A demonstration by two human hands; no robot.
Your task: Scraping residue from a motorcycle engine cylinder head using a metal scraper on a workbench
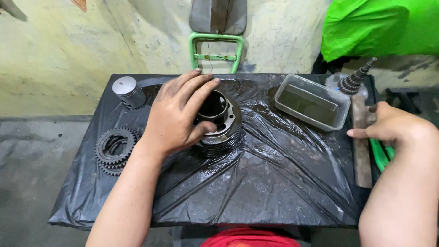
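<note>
My left hand (176, 114) grips a dark finned engine cylinder (222, 126) that stands on a black plastic sheet (274, 178) over a small table; the thumb rests on its rim beside the open bore. My right hand (388, 123) is at the table's right edge, its fingers curled over a green-handled tool (378, 155) next to a flat metal file (362, 155). Whether this hand grips the tool is hidden by the hand itself.
A silver piston (128, 90) stands at the back left. Stacked gear rings (114, 148) lie at the left edge. A clear tub of dark liquid (313, 101) sits back right, a geared shaft (354, 80) behind it. A green metal frame (216, 50) leans on the wall.
</note>
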